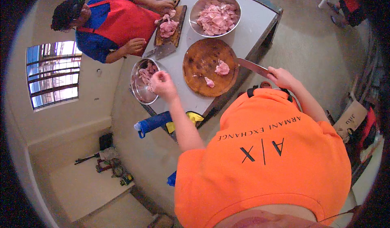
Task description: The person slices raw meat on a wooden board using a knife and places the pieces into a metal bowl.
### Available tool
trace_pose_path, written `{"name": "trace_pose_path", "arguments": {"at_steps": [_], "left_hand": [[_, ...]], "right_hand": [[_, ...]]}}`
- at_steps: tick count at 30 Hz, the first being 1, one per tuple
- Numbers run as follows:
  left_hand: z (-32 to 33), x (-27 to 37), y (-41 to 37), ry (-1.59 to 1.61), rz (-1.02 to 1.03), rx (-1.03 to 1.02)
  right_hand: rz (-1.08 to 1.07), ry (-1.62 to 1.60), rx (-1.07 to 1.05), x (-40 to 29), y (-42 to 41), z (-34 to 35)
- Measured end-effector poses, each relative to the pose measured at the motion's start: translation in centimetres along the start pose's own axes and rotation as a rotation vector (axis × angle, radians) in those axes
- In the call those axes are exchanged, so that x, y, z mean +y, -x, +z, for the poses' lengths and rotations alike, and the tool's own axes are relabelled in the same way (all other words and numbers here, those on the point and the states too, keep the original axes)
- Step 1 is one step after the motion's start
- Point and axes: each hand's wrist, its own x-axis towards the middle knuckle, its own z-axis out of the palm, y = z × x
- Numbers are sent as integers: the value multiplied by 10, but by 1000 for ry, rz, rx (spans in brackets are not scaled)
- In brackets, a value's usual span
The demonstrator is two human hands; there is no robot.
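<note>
My right hand (281,77) grips the handle of a large knife (253,66), whose blade tip reaches the right edge of a round wooden chopping board (198,86). On the board lie a larger piece of raw meat (222,68) and a smaller one (209,82). My left hand (164,83) is over the right rim of a smaller metal bowl (131,85) that holds raw meat pieces (147,72); its fingers are curled, and whether they hold anything is unclear. A big metal bowl (191,24) heaped with raw meat (217,17) stands beyond the board.
Across the table (256,19), a person in a red apron (128,21) works at a rectangular wooden board (182,18) with raw meat on it. A blue bottle (155,123) and a yellow cloth-like item (193,117) are at the near left corner. Another person (350,8) is partly visible at upper right.
</note>
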Motion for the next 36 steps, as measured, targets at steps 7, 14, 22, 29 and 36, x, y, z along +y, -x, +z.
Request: {"name": "trace_pose_path", "arguments": {"at_steps": [7,14,22,29,36], "left_hand": [[2,-105,-19,-46,-106,-75],[14,-45,29,-284,149,-207],[56,38,141,150,-184,-706],[86,42,98,486,-514,-757],[108,93,4,1166,-458,-537]], "right_hand": [[-38,-15,33,-3,1,9],[37,-18,-3,-6,9,9],[53,-32,60,-11,9,11],[85,-86,96,4,13,21],[83,-88,145,-4,13,18]]}}
